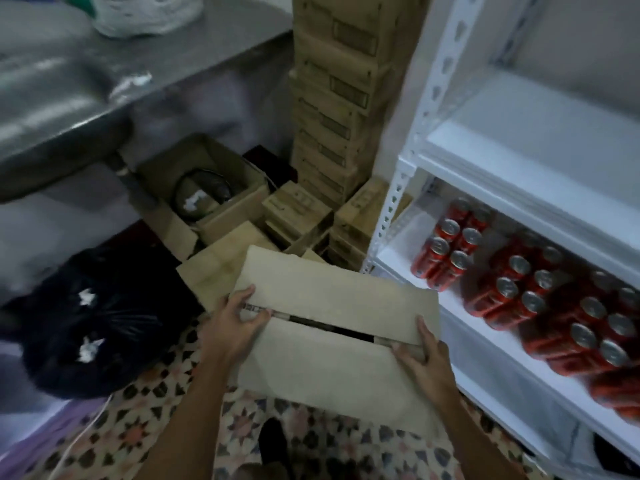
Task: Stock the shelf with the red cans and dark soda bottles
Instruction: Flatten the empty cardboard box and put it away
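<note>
Below, two hands work at the flaps of a closed cardboard box [332,344] beside a white shelf [491,341].

Left hand [235,327] pinches the flap edge at the centre seam with curled fingers; right hand [424,358] grips the seam's other end, thumb on top. Red cans [519,289] stand in shrink-wrapped packs on the shelf's lower level, right of the box. Stacked cartons [339,109] rise behind it, and a black bag [93,327] lies left.

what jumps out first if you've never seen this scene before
The red cans draw the eye first, packed in rows on a middle level of the white shelf at the right. In the centre, the left hand and right hand grip the flaps of a cardboard box, with a dark slit between them. A black bag sits on the floor at the left.
</note>
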